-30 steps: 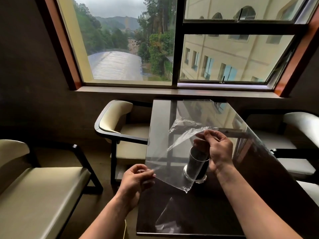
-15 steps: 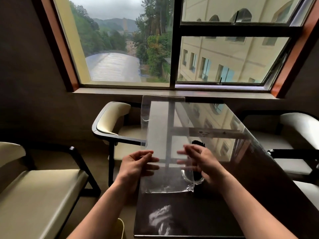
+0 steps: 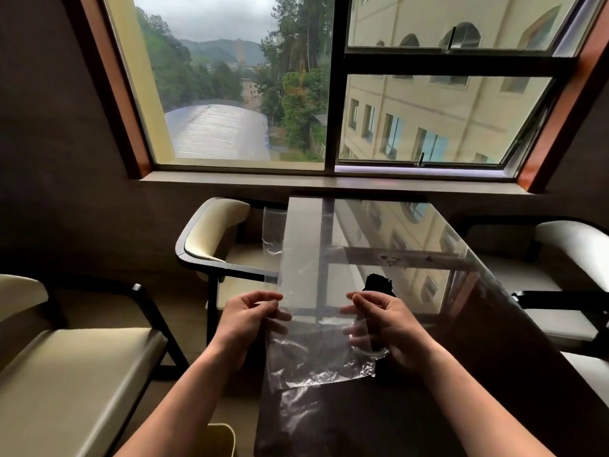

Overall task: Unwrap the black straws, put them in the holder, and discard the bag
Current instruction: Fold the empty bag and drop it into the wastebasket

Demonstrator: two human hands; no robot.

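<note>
- Both hands are holding a clear, crinkled plastic bag [image 3: 309, 351] stretched upright over the near end of the dark glossy table [image 3: 461, 374].
- The left hand [image 3: 250, 319] is pinching the bag's left edge with curled fingers.
- The right hand [image 3: 390, 324] is gripping the right edge, thumb in front and fingers showing through the plastic.
- The black straws [image 3: 379, 283] are standing in the shiny cylindrical holder [image 3: 382, 352], just behind the right hand.

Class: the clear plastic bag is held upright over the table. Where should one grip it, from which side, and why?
Probably pinch the clear bag at its two side edges, coming in from left and right, where the left hand and right hand meet it. It is a thin, limp, flat sheet, crumpled at the bottom.
</note>
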